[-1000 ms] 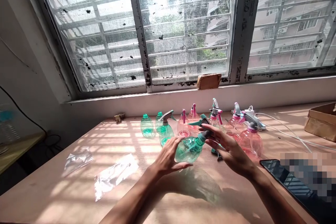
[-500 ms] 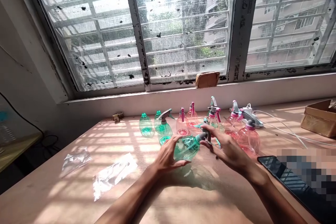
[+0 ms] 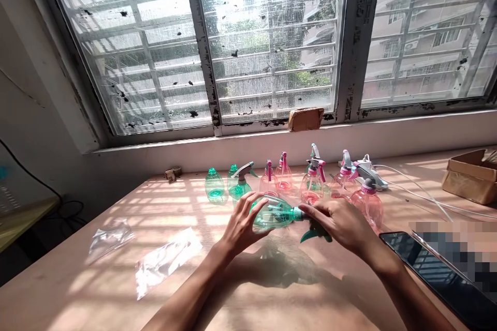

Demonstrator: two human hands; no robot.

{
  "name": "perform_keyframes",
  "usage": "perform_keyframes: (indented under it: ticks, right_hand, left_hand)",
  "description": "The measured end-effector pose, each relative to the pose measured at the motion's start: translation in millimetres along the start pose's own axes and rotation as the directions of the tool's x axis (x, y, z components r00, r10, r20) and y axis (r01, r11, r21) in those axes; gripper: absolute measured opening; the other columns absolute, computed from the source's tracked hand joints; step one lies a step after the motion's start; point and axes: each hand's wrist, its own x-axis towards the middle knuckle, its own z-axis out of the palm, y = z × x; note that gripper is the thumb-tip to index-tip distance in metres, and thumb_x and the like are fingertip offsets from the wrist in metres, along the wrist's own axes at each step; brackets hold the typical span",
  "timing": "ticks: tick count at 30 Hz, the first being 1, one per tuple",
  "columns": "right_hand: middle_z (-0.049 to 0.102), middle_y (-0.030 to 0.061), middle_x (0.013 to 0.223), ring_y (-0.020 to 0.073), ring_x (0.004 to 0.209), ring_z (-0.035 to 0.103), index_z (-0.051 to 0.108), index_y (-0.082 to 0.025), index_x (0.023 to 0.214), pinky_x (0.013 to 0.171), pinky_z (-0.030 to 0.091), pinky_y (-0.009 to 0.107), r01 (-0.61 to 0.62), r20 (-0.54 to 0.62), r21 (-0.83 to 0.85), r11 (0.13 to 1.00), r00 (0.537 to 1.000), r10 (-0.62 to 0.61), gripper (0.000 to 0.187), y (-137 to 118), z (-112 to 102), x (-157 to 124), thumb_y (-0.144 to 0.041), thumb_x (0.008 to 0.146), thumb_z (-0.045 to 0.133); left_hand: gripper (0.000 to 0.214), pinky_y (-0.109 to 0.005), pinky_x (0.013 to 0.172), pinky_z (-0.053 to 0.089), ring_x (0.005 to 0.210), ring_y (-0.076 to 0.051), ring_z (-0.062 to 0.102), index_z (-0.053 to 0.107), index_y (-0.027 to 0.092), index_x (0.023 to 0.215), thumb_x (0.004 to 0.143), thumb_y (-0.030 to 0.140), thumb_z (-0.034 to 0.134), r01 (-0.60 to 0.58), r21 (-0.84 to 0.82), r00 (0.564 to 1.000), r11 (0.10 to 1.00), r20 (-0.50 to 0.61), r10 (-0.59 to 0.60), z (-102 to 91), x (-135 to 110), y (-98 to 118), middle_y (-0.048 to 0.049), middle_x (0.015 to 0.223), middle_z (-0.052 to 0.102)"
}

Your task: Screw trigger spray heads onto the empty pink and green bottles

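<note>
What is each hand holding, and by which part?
The left hand holds a green bottle by its rounded body; the right hand grips its spray head, near the neck.

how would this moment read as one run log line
left hand: holds green bottle | right hand: grips spray head at bottle's neck | green bottle: tipped nearly level | behind: other bottles, upright | right: dark phone
</note>
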Motion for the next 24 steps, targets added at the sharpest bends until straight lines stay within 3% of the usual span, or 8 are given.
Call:
perform_keyframes:
  ticks: [2, 4, 6, 9, 13, 17, 20, 24]
  right_hand:
    - [0.066, 0.0034, 0.051, 0.0219, 0.049, 0.064, 0.059, -0.025, 0.051, 0.052, 0.044, 0.033, -0.01, 0.024, 0.062, 0.998, 1.0, 0.008, 0.079, 2.7, -0.8, 0.7, -0.072, 0.11, 0.033]
    - [0.075, 0.005, 0.061, 0.0238, 0.056, 0.071, 0.073, -0.024, 0.069, 0.055, 0.052, 0.033, -0.013, 0.019, 0.092, 0.996, 1.0, 0.011, 0.076, 9.7, -3.5, 0.3, -0.064, 0.114, 0.027]
    - [0.086, 0.0097, 0.101, 0.028, 0.085, 0.082, 0.079, -0.024, 0.119, 0.071, 0.063, 0.037, 0.031, -0.027, 0.118, 0.992, 0.999, -0.028, 0.057, 18.6, -8.4, -1.3, -0.053, 0.116, 0.031]
    - [0.062, 0.0087, 0.162, 0.0307, 0.141, 0.066, 0.056, -0.037, 0.159, 0.106, 0.061, 0.047, 0.234, -0.086, 0.114, 0.966, 0.971, -0.225, 0.046, 28.1, -16.5, -3.9, -0.033, 0.114, 0.045]
    - [0.064, 0.0036, 0.161, 0.0322, 0.15, 0.059, 0.073, -0.041, 0.142, 0.117, 0.056, 0.053, 0.418, -0.039, 0.131, 0.899, 0.908, -0.416, 0.046, 29.3, -19.8, -4.6, -0.018, 0.106, 0.057]
    - [0.082, 0.0095, 0.135, 0.0316, 0.103, 0.085, 0.072, -0.029, 0.144, 0.09, 0.07, 0.046, 0.256, 0.021, 0.192, 0.947, 0.964, -0.265, 0.049, 29.4, -16.6, -4.8, -0.017, 0.098, 0.062]
    - [0.082, 0.0109, 0.134, 0.0234, 0.074, 0.085, 0.059, -0.026, 0.157, 0.07, 0.07, 0.037, 0.157, 0.067, 0.24, 0.958, 0.982, -0.177, 0.059, 30.9, -15.8, -4.7, -0.015, 0.099, 0.055]
    - [0.077, 0.0114, 0.143, 0.0322, 0.118, 0.08, 0.071, -0.027, 0.143, 0.092, 0.068, 0.043, 0.238, 0.019, 0.177, 0.955, 0.969, -0.245, 0.042, 28.8, -16.9, -3.0, -0.024, 0.102, 0.062]
  left_hand:
    - [0.088, -0.063, 0.117, 0.052, 0.144, -0.04, 0.055, 0.035, 0.032, 0.162, 0.091, 0.032, 0.086, -0.017, 0.001, 1.0, 1.0, -0.01, 0.017, -0.7, 0.9, -0.2, -0.0182, 0.152, 0.06]
    - [0.087, -0.063, 0.115, 0.053, 0.143, -0.04, 0.057, 0.035, 0.031, 0.162, 0.092, 0.036, 0.085, -0.014, -0.009, 1.0, 1.0, -0.025, 0.013, -0.5, 1.9, -0.1, -0.019, 0.151, 0.06]
    - [0.087, -0.063, 0.113, 0.055, 0.14, -0.04, 0.059, 0.033, 0.03, 0.163, 0.093, 0.041, 0.083, 0.007, -0.029, 0.999, 1.0, -0.045, -0.008, 0.4, 2.9, 0.0, -0.0202, 0.151, 0.059]
    - [0.091, -0.062, 0.112, 0.056, 0.139, -0.039, 0.06, 0.03, 0.029, 0.165, 0.093, 0.045, 0.083, 0.045, -0.073, 0.997, 0.996, -0.054, -0.049, 1.1, 3.8, 0.3, -0.0209, 0.15, 0.058]
    - [0.094, -0.059, 0.114, 0.057, 0.14, -0.038, 0.061, 0.033, 0.028, 0.165, 0.09, 0.046, 0.087, 0.067, -0.126, 0.998, 0.99, -0.005, -0.068, 0.0, 2.7, 1.3, -0.0204, 0.153, 0.058]
    - [0.1, -0.056, 0.114, 0.058, 0.139, -0.038, 0.063, 0.034, 0.029, 0.164, 0.084, 0.043, 0.092, 0.083, -0.165, 0.996, 0.983, 0.049, -0.076, 2.0, -1.7, 0.7, -0.0189, 0.154, 0.059]
    - [0.105, -0.058, 0.114, 0.058, 0.139, -0.039, 0.063, 0.035, 0.03, 0.164, 0.08, 0.042, 0.096, 0.104, -0.186, 0.993, 0.977, 0.067, -0.093, 5.8, -5.0, -1.7, -0.0186, 0.154, 0.059]
    - [0.104, -0.058, 0.117, 0.056, 0.142, -0.04, 0.062, 0.037, 0.028, 0.163, 0.079, 0.044, 0.096, 0.136, -0.215, 0.989, 0.967, 0.079, -0.122, 6.5, -5.4, -3.6, -0.0202, 0.155, 0.059]
